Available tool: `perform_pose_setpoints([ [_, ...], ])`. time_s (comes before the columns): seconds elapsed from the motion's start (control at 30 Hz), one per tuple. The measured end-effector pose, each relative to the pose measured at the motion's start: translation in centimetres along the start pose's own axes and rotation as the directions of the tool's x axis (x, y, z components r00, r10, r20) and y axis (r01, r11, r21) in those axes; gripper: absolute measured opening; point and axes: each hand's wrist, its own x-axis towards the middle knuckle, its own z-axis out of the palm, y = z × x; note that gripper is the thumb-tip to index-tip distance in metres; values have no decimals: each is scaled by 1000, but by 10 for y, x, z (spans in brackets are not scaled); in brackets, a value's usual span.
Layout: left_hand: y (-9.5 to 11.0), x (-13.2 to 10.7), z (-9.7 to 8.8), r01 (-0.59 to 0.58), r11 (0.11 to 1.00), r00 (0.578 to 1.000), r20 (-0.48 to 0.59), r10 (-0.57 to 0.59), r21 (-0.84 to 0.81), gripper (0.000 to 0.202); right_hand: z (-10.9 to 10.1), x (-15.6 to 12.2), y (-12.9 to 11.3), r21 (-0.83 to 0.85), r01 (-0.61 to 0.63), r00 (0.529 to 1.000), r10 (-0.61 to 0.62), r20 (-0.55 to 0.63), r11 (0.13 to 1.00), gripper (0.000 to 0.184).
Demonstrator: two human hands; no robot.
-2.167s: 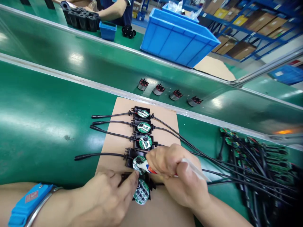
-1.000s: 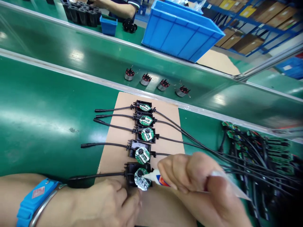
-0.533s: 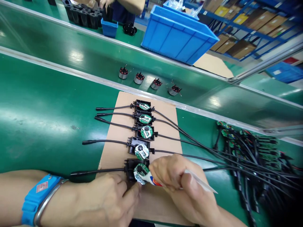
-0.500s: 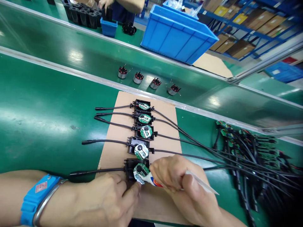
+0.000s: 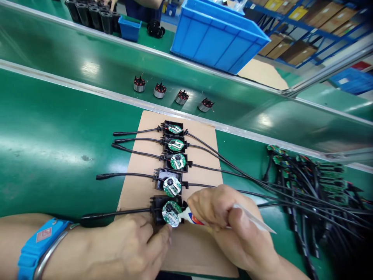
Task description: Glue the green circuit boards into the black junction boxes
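My right hand (image 5: 230, 221) is closed round a squeeze tube (image 5: 194, 219) with a white nozzle and red and blue print. The nozzle tip is at the right edge of the nearest round green circuit board (image 5: 171, 214). That board sits tilted in an open black plastic housing (image 5: 157, 206), and pale material shows on its face. My left hand (image 5: 131, 245) has its fingers curled, with the fingertips at the board's lower edge. Farther up, several more housings hold round boards, such as this circuit board (image 5: 172, 186), with white traces on them. Black cables run out on both sides.
Beneath the housings lies a cardboard sheet (image 5: 201, 249) on the green table (image 5: 52, 155). A heap of wired boards and cables (image 5: 305, 182) lies at right. Several motor stators (image 5: 182, 97) line the back ledge. Beyond stand a blue crate (image 5: 218, 37) and a co-worker's hand (image 5: 112, 4).
The tube's nozzle has drawn back from the board's face to its right edge, uncovering more of the board. My left fingertips stay at the board. The whole view has shifted slightly.
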Motion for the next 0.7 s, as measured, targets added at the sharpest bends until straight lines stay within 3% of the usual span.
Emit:
perform_pose_setpoints([
  [0.37, 1, -2, 5, 14, 999, 1000, 4, -14, -50, 37, 1, 8, 12, 16, 43, 999, -43, 15, 999, 36],
  [0.53, 5, -8, 10, 49, 996, 999, 20, -47, -81, 43, -10, 2, 10, -220, 123, 978, -81, 190, 968, 34],
  [0.6, 6, -9, 12, 67, 994, 997, 32, -64, -92, 45, -12, -2, 1, -199, 98, 975, -54, 216, 975, 35],
  [0.7, 4, -9, 11, 96, 988, 995, 45, -91, -123, 44, -8, -11, -19, -107, 83, 994, -75, 76, 991, 38],
])
